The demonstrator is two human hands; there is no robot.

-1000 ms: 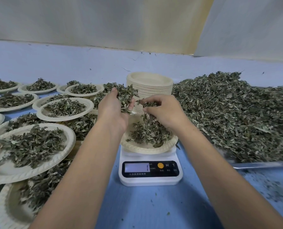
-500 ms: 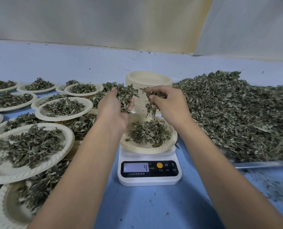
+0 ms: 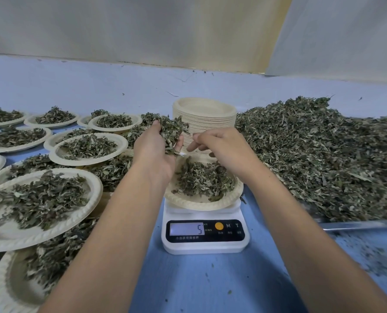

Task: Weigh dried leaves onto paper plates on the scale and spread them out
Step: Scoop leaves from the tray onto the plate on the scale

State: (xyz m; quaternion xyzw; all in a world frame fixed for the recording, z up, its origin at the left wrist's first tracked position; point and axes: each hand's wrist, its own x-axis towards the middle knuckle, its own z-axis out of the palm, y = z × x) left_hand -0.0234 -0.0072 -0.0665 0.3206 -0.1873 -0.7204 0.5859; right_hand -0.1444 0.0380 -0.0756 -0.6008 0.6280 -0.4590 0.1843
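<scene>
The left hand (image 3: 154,152) is cupped, fingers curled up round a handful of dried leaves (image 3: 171,129) that spills over its fingertips. The right hand (image 3: 224,147) hovers just beside it, knuckles up, with its fingers (image 3: 196,141) bunched and pointing at that handful; whether they pinch any leaf cannot be told from this angle.

Directly beneath both hands sits a paper plate (image 3: 201,203) on the scale (image 3: 205,245), carrying a loose mound of leaves (image 3: 201,179) gathered towards its middle. The scale's display (image 3: 187,229) on the side nearer the person's wrists shows a single digit, 5 (the small print beside it is too fine to read).

Just beyond the fingertips of both hands stands a tall stack of empty plates (image 3: 205,114). Out past the right hand, well to its outer side, a big heap of dried leaves (image 3: 323,159) lies on a metal tray (image 3: 357,224), whose edge shows near the right forearm. To the outer side of the left hand and forearm, many filled plates (image 3: 94,188) crowd together, some overlapping, each bearing its own leaf pile. All of it rests on a blue bench (image 3: 188,288), with leaf crumbs scattered below the right forearm.
</scene>
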